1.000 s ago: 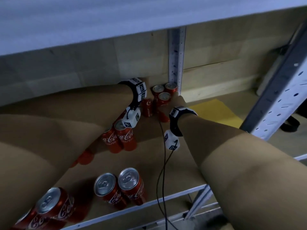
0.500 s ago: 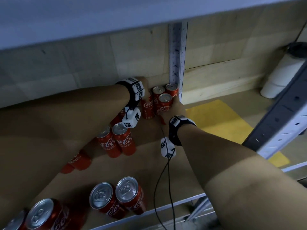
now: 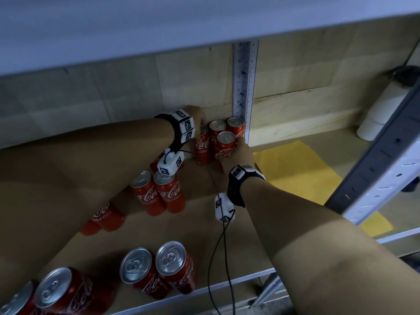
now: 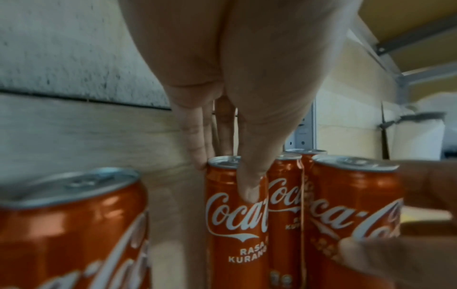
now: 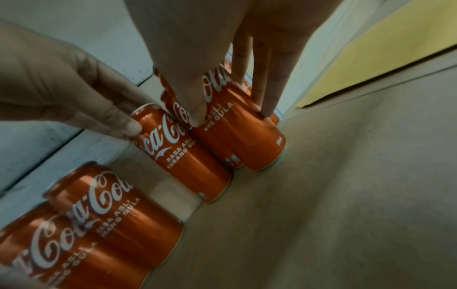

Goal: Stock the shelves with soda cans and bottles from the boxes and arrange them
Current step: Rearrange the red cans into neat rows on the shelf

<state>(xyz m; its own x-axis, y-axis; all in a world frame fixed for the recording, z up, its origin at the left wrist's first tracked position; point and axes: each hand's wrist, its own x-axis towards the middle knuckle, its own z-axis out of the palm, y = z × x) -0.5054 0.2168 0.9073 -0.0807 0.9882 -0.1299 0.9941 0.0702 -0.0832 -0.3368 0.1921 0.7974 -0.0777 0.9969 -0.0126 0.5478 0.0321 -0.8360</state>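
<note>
Red Coca-Cola cans stand in the shelf's back corner by a perforated upright post [image 3: 245, 87]. My left hand [image 3: 196, 120] pinches the top of the leftmost can [image 3: 201, 146]; in the left wrist view the thumb [image 4: 249, 187] lies on the front of this can [image 4: 235, 224] and the fingers [image 4: 197, 148] sit behind its rim. My right hand [image 3: 236, 152] grips the front can [image 3: 226, 144] from the right, thumb and fingers round that can [image 5: 237, 136] in the right wrist view. Two more cans [image 3: 227, 126] stand behind, against the wall.
A pair of cans [image 3: 159, 194] stands under my left wrist, and more cans [image 3: 156, 271] are near the shelf's front edge [image 3: 238, 280]. A yellow sheet [image 3: 293, 169] lies to the right. A white roll [image 3: 381, 110] and a slanted metal upright [image 3: 386, 167] are at far right.
The can in my left hand has slid right, up against the corner group. My right hand has stayed on the front can.
</note>
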